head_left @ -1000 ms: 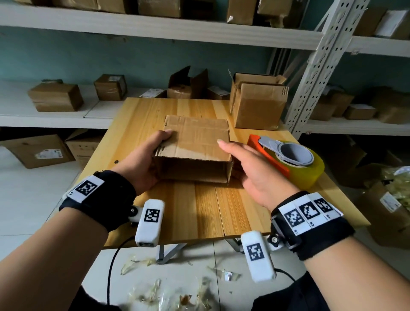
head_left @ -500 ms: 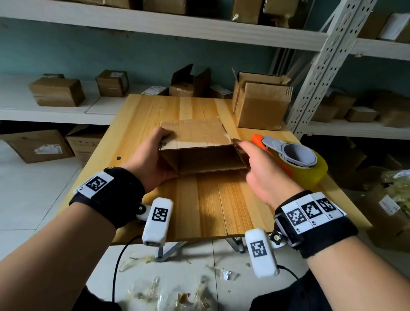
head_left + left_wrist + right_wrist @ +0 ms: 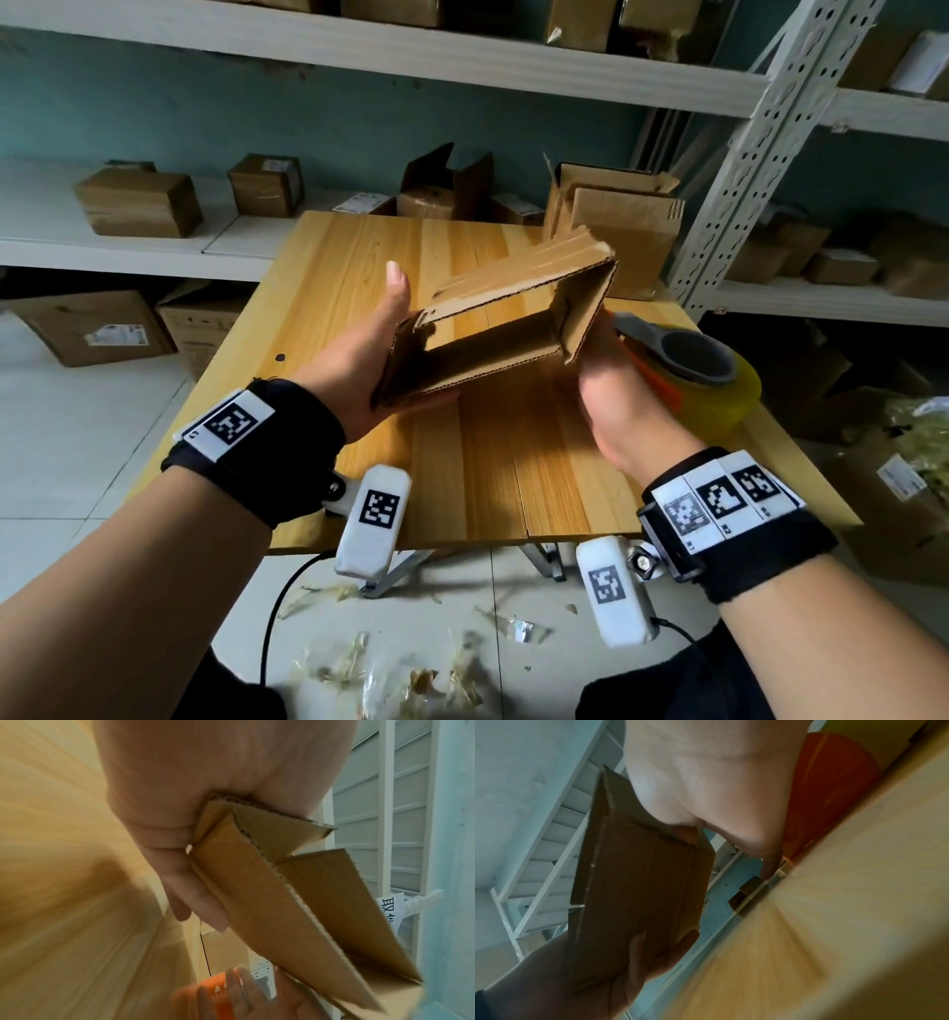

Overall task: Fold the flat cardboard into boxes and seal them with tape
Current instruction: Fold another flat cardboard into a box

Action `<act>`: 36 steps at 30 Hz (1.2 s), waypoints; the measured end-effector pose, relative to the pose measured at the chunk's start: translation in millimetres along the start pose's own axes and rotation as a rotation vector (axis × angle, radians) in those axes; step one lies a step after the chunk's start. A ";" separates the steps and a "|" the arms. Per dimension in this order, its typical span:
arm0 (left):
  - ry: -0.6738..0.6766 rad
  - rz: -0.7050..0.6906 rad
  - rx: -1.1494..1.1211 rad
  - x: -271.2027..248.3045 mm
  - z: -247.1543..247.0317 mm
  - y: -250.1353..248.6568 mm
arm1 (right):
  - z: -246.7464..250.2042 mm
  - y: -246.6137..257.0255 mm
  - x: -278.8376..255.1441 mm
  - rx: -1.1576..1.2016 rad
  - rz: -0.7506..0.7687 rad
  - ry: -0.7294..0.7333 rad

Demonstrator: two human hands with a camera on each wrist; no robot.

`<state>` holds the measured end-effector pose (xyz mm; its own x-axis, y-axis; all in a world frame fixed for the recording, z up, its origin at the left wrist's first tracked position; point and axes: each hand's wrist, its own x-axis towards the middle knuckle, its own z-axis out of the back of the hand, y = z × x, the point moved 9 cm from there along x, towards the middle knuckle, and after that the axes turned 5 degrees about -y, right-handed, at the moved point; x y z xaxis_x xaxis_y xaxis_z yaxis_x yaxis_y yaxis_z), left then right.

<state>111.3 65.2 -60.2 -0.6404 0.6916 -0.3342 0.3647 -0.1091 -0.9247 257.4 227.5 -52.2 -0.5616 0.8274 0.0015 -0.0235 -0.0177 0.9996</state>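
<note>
step: squaring brown corrugated cardboard sleeve (image 3: 493, 318) into tube, held above wooden table (image 3: 513, 462) | L hand (image 3: 369, 360) clasps left end, R hand (image 3: 606, 390) pinches right corner | next: fold btm flaps, needs orange-handled tape dispenser (image 3: 688, 370) just beside R

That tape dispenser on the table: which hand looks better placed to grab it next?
Probably the right hand: it holds the cardboard box at the end just beside the tape dispenser, while the left hand grips the far end, across the box.
</note>
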 end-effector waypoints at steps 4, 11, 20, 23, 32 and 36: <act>0.060 0.047 -0.026 -1.3 -2.0 8.6 | -8.6 27.0 -7.4 0.011 0.161 0.074; 0.054 0.166 -0.152 0.9 2.3 16.0 | -3.4 37.1 -11.2 0.232 0.186 0.100; 0.085 -0.114 -0.320 -9.0 -10.2 -13.9 | -13.7 8.5 -14.9 -0.005 -0.079 0.104; 0.150 -0.121 -0.204 -13.0 -17.0 -16.1 | -15.2 1.1 -17.9 0.054 -0.160 0.031; 0.074 -0.398 0.006 -10.1 -2.2 -31.0 | -16.5 -11.6 -5.9 0.246 -0.256 0.120; 0.094 -0.459 -0.017 -15.0 -5.1 -37.8 | -18.0 -2.8 -5.5 0.326 -0.220 0.165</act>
<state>110.5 62.6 -19.3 -0.6742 0.7275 0.1270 0.0697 0.2339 -0.9698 245.7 212.8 -55.6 -0.6981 0.6899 -0.1915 0.0899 0.3498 0.9325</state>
